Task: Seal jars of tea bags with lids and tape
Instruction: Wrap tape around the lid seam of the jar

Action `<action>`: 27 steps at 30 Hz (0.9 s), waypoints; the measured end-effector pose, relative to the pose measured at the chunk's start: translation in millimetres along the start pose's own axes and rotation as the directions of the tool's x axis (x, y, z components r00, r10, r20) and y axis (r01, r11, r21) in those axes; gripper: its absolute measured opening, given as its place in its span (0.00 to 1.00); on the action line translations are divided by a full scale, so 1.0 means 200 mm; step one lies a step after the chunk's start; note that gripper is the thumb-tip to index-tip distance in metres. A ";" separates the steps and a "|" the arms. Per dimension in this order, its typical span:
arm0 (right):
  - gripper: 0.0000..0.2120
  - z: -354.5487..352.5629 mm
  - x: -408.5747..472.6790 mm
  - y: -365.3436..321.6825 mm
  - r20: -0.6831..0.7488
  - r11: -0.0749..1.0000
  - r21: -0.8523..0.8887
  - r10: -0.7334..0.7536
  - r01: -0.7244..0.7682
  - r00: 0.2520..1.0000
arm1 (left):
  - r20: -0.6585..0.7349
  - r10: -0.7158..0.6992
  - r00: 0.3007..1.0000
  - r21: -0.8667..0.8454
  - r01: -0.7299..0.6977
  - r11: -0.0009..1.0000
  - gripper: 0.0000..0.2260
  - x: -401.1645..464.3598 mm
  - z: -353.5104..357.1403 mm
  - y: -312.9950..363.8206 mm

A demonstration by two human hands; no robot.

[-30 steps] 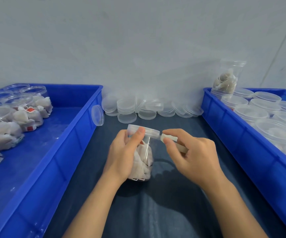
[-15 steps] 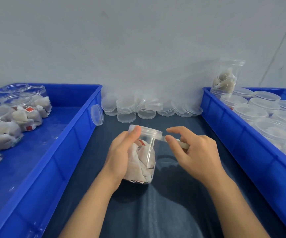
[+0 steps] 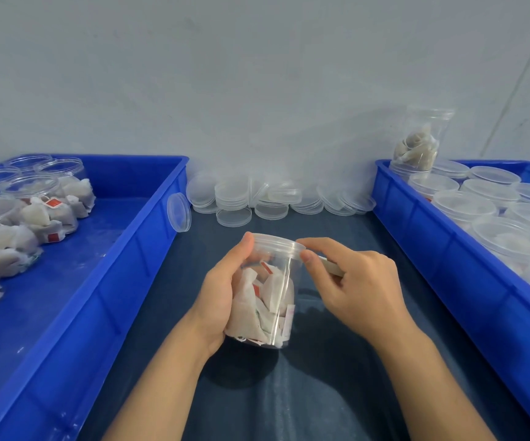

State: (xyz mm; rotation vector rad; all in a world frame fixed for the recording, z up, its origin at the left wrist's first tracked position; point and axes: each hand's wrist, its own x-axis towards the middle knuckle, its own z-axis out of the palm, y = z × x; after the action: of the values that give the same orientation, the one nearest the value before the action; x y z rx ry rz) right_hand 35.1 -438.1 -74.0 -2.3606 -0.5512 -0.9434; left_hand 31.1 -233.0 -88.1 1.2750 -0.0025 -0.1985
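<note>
- A person's left hand wraps its fingers round a clear plastic jar packed with white tea bags, holding it tilted above the dark blue desk, thumb up near the rim.
- A clear plastic lid sits on the jar's mouth.
- The right hand pinches the lid's edge between thumb and forefinger, its other fingers curled round a pale, flat strip; what the strip is cannot be told.
- A blue plastic crate on the left holds open clear jars of tea bags, lying on their sides.
- A blue plastic crate on the right holds lidded clear jars, one more jar standing on top of them.
- Loose clear lids lie stacked along the grey wall, between the crates.
</note>
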 end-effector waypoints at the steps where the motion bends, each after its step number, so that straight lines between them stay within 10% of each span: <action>1: 0.13 0.00 0.00 0.00 -0.009 1.000 -0.001 -0.011 0.011 1.000 | 0.010 -0.008 1.000 -0.003 0.008 1.000 0.31 0.01 0.00 -0.01; 14: 0.10 -0.02 -0.01 -0.03 -0.039 0.997 -0.065 -0.052 0.050 0.998 | -0.219 0.411 0.885 0.511 -0.254 0.821 0.13 0.01 0.04 -0.02; 20: 0.17 0.00 -0.03 -0.11 0.034 1.000 0.023 -0.014 0.013 0.999 | -0.199 0.405 0.892 0.670 -0.177 0.721 0.31 -0.02 0.07 0.00; 27: 0.20 -0.03 -0.01 -0.05 0.211 0.990 0.117 0.050 -0.076 0.976 | -0.217 0.389 0.895 0.610 -0.187 0.770 0.30 -0.01 0.06 -0.01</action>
State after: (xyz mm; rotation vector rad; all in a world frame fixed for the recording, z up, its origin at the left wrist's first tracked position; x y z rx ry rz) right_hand 25.1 -434.3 -67.3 -2.3622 -0.5934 -0.6187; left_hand 27.8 -244.2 -85.5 1.8886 0.0299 0.3250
